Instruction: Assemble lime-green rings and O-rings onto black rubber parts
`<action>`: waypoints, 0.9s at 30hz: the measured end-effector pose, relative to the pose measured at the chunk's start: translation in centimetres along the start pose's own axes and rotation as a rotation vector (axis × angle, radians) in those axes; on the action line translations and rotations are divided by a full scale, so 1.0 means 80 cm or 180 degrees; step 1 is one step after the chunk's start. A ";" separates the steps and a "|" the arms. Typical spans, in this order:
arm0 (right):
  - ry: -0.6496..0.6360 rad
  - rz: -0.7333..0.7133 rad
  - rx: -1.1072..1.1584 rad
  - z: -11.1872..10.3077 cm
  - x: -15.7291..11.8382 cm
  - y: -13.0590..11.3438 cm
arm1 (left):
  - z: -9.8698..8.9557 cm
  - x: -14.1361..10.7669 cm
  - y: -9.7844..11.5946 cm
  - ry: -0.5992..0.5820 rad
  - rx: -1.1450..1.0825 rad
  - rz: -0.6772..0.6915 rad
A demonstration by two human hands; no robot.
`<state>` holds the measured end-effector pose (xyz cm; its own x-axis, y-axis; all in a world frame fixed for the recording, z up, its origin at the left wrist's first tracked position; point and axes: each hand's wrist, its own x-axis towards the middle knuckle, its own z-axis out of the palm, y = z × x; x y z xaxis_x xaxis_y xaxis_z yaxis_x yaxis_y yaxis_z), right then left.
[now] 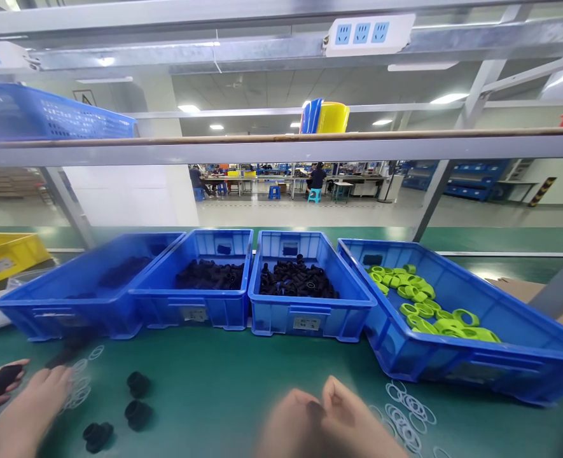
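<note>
Low in the middle of the head view, my left hand (288, 423) and my right hand (350, 420) come together above the green table (205, 381). Both are closed and smeared by motion. A dark piece (315, 413) shows between them, on the left hand's side; its shape is too blurred to make out. Whatever the right fingertips pinch is hidden. Thin white rings (408, 413) lie loose to the right of my hands. Three short black plastic fittings (139, 414) stand on the table to the left, apart from my hands.
Another person's hands (33, 407) work at the far left, one with a black piece, beside more white rings (78, 388). Blue bins (310, 312) line the back, several with black parts. The right bin (462, 362) contains lime-green rings (419, 296). A shelf (262, 149) spans above.
</note>
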<state>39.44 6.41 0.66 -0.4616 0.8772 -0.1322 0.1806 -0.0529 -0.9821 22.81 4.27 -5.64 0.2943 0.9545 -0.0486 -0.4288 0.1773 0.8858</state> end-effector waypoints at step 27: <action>0.0531 -0.0762 -0.0986 -0.085 0.049 -0.054 | -0.133 -0.047 0.145 0.1927 0.4461 0.0937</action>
<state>42.72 13.33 5.33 -0.3798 0.9139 0.1432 0.3497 0.2852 -0.8924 7.69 5.32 -0.11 -0.1785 0.9263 0.3317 0.8068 -0.0552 0.5882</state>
